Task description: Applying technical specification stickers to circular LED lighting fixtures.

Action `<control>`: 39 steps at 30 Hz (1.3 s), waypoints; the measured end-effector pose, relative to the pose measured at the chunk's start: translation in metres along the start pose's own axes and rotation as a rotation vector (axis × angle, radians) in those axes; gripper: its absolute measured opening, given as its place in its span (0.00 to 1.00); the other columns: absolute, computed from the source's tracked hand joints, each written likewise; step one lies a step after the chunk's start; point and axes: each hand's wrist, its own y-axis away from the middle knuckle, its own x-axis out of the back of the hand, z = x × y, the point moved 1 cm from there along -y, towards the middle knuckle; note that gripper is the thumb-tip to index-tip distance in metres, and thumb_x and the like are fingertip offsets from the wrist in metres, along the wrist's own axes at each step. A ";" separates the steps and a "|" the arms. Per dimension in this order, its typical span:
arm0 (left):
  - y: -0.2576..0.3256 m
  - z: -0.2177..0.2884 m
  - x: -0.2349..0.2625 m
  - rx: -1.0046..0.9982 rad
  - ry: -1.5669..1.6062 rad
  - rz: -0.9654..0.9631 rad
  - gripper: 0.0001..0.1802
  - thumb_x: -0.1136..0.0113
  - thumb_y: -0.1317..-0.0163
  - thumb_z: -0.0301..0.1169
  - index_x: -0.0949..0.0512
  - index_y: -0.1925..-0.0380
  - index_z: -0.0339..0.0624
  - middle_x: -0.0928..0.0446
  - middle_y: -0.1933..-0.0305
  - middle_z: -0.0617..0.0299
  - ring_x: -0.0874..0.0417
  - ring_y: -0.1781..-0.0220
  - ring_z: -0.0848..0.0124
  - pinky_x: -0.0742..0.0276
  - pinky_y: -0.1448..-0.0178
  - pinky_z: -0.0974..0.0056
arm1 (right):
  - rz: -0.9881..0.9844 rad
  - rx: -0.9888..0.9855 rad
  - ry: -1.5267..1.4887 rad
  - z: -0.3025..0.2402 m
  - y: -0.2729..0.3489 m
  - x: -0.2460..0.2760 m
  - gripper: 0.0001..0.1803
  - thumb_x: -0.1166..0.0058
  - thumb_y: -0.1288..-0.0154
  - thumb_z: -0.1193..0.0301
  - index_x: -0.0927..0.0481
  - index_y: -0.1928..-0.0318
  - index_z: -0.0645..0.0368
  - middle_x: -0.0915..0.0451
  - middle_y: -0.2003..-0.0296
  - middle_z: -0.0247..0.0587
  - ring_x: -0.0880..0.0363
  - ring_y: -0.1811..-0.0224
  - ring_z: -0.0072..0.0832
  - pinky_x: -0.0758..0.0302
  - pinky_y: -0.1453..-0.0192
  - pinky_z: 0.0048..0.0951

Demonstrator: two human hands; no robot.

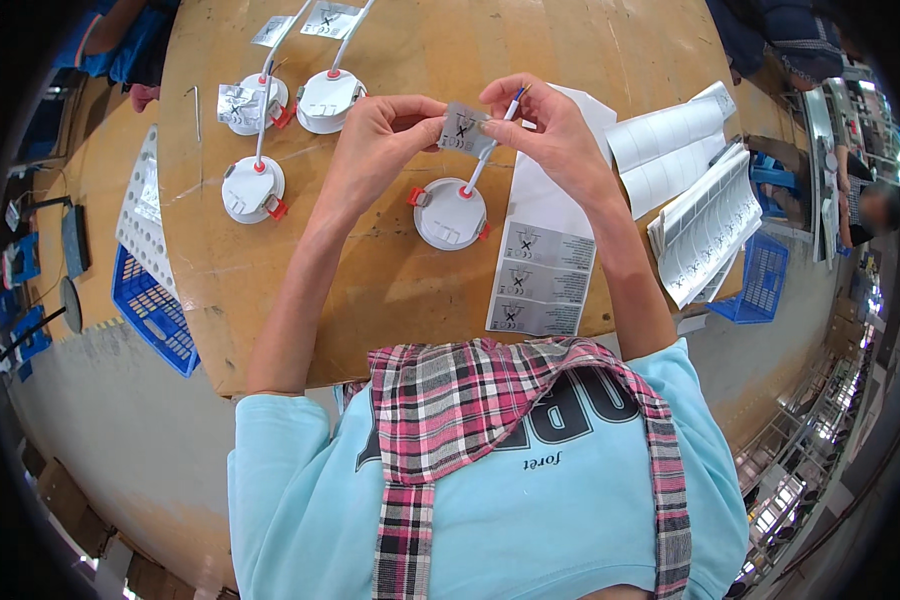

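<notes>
Between my two hands a silver-grey printed label (461, 130) is stretched beside a white cable (483, 160). My left hand (395, 135) pinches the label's left edge between thumb and fingers. With thumb and fingers my right hand (542, 122) grips the label's right side where it meets the cable, whose bare wire ends point up. The cable runs down to a round white downlight (450, 215) with red-tipped spring clips, lying on the table. Just right of it lies a white backing sheet (540, 275) with several grey labels along its near end.
Several finished-looking white downlights (253, 190) with cables stand at the left, some with labels on their cables. Stacked label sheets (705, 225) overlap the wooden table's (370, 290) right edge. Blue baskets (155, 310) flank the table. Other people are at the far corners.
</notes>
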 end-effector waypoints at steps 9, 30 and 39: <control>0.001 0.005 0.001 0.005 -0.026 0.001 0.11 0.40 0.41 0.29 0.18 0.62 0.33 0.17 0.67 0.60 0.18 0.65 0.76 0.23 0.58 0.71 | -0.074 -0.096 -0.212 0.002 0.002 -0.004 0.10 0.44 0.38 0.72 0.23 0.58 0.64 0.21 0.65 0.36 0.21 0.64 0.20 0.21 0.58 0.22; -0.001 0.002 0.003 -0.008 -0.016 0.052 0.10 0.41 0.41 0.29 0.18 0.64 0.34 0.18 0.68 0.62 0.20 0.65 0.78 0.24 0.58 0.73 | 0.021 -0.085 -0.210 0.000 0.005 -0.013 0.14 0.43 0.39 0.75 0.25 0.54 0.66 0.21 0.60 0.40 0.21 0.61 0.23 0.22 0.56 0.24; -0.003 -0.003 0.007 -0.011 -0.007 0.065 0.10 0.41 0.41 0.28 0.18 0.63 0.33 0.18 0.68 0.61 0.19 0.65 0.78 0.23 0.58 0.71 | 0.013 -0.120 -0.127 0.007 0.012 -0.019 0.14 0.42 0.40 0.73 0.25 0.55 0.67 0.18 0.66 0.40 0.19 0.65 0.24 0.21 0.57 0.25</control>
